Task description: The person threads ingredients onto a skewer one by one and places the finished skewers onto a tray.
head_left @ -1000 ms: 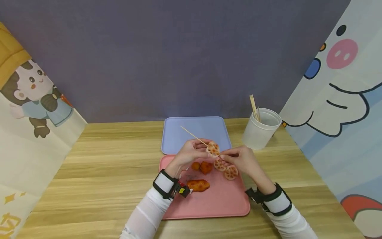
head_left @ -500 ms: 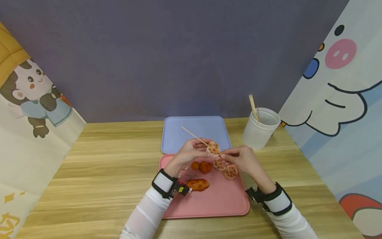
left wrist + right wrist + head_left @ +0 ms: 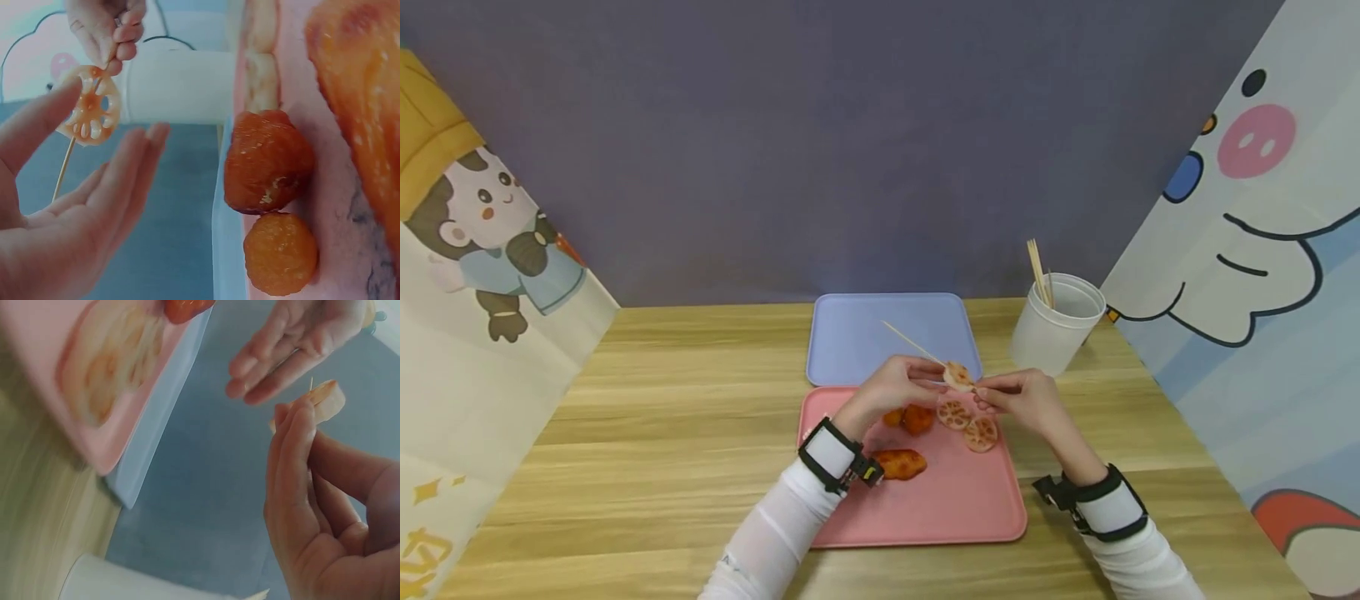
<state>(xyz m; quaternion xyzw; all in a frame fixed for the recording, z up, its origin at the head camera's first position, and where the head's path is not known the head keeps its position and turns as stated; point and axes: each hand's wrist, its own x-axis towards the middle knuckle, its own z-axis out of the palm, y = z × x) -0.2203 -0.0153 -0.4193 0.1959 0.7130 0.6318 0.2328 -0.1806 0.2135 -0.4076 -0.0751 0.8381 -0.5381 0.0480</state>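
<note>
A lotus root slice [image 3: 958, 377] is threaded on a bamboo skewer [image 3: 913, 342] above the back of the pink tray [image 3: 955, 508]. My right hand [image 3: 1026, 402] pinches the skewer close by the slice, and the long bare end points away to the back left. My left hand [image 3: 81, 219] is beside the slice with its fingers straight and spread from the thumb; in the right wrist view it stands apart from the slice. Two more lotus root slices [image 3: 980, 434] lie on the tray under the hands. The thumb partly covers the threaded slice in the left wrist view.
On the pink tray also lie a brown glazed wing-like piece [image 3: 900, 464], a reddish chunk [image 3: 267, 164] and a small round ball [image 3: 280, 254]. Behind it sits a blue tray [image 3: 850, 333]. A white bucket [image 3: 1051, 333] holding several skewers [image 3: 1037, 267] stands at back right.
Both hands and the skewer have shifted a little to the right. My left fingers have let go of the lotus root slice, which now shows more edge-on in the head view.
</note>
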